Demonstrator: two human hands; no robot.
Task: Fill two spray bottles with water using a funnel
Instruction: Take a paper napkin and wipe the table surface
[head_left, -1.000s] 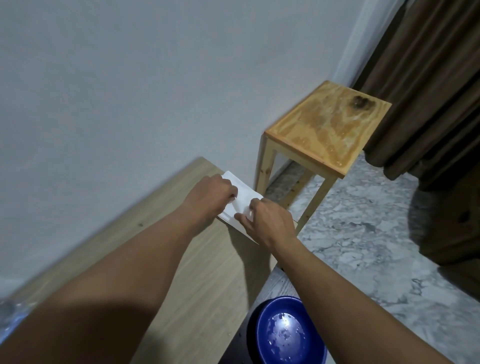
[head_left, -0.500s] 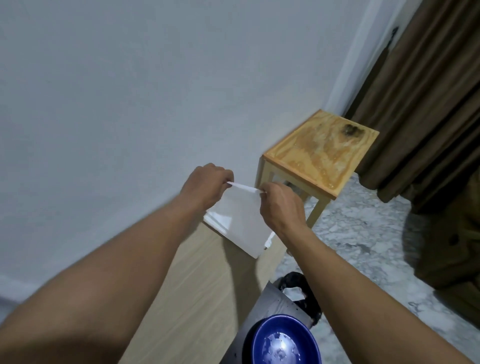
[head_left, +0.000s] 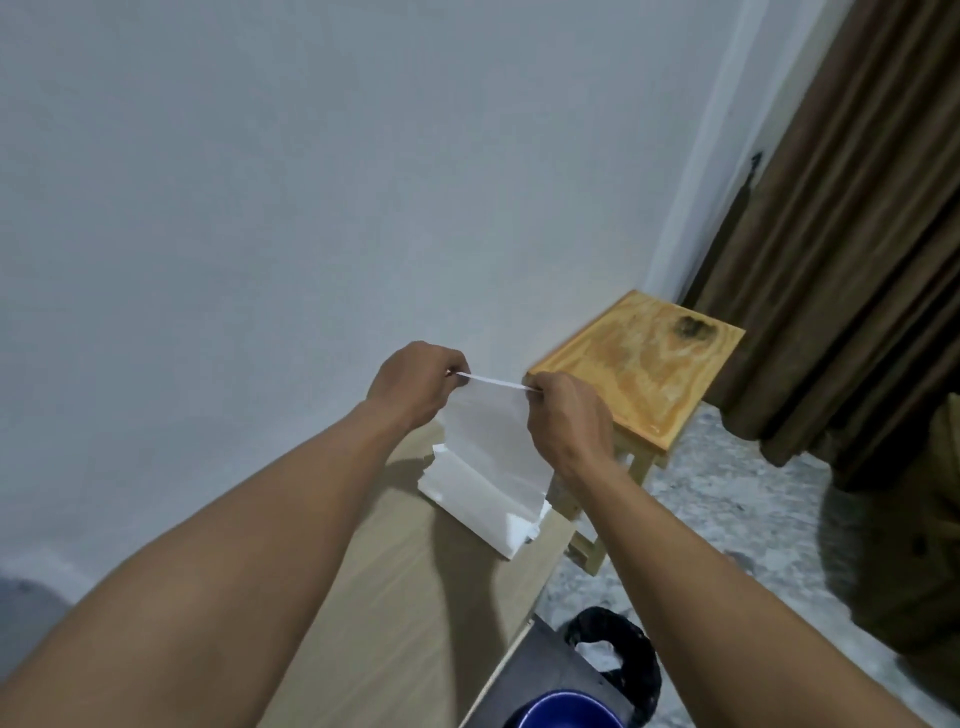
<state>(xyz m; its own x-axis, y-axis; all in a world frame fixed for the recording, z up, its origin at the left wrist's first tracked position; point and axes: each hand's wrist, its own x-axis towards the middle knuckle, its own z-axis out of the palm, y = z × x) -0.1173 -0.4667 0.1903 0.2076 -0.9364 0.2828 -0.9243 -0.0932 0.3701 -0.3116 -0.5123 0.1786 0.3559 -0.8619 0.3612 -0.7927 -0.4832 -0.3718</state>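
Pale grey-blue wall (head_left: 260, 182) fills most of the view, from 9 o'clock round to 1 o'clock, and a light wood-grain table (head_left: 415, 613) runs beneath it from the lower left toward the centre. Both bare arms reach forward over this table. The left hand (head_left: 415, 382) and the right hand (head_left: 569, 415) sit near each other at the centre of the view, each with fingers pinched shut on the top edge of 1 white paper sheet (head_left: 491, 441), the left on its left corner and the right on its right corner. The sheet hangs down between the hands, and its lower edge meets a white stack of paper (head_left: 483, 514) lying on the table just below, at the table's far right corner. At 2 o'clock a small wooden stool (head_left: 639, 374) with a dark knot in its top stands on the grey marbled floor (head_left: 727, 519), just beyond the right hand. Brown curtains (head_left: 841, 234) hang at 2 to 3 o'clock. At 5 o'clock, beside the table's edge, a black bin (head_left: 628, 660) lined with a bag sits on the floor, and a blue round object (head_left: 561, 712) is cut off by the bottom edge. No spray bottles or funnel appear in view.
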